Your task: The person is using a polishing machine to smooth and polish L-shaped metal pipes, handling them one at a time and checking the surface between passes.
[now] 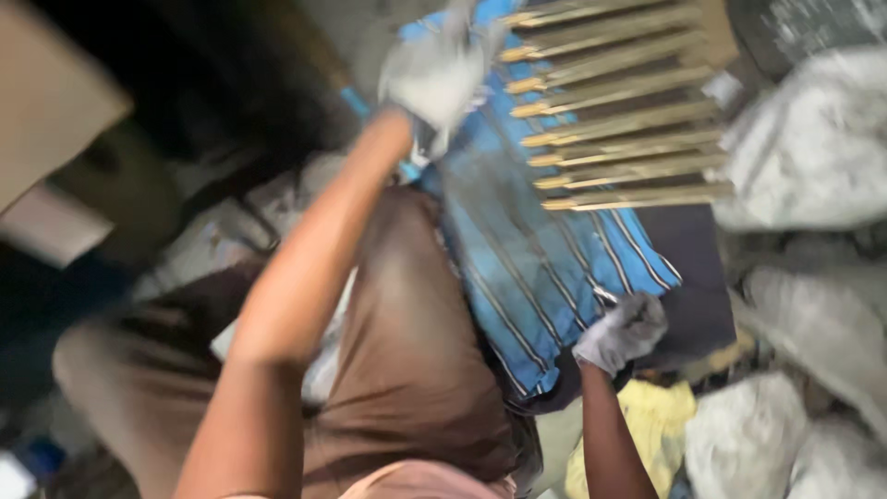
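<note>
Seated, a person in grey gloves grips the striped blue cloth (536, 259) spread over the lap, left hand (434, 79) bunching its far edge, right hand (624, 331) pinching the near corner; a tug could spill the brass rods (619, 111) resting on it

You're in a cramped workshop: rack of brass-coloured rods (619, 111) at one o'clock, bulging grey sacks (813, 139) at three, cardboard box (46, 92) at ten.

Motion blur smears the gloved left hand (434, 74) at the far end of the blue striped cloth (536, 249); its fingers are indistinct. Beside the cloth, the brass rods (619, 111) run past the top edge.
</note>
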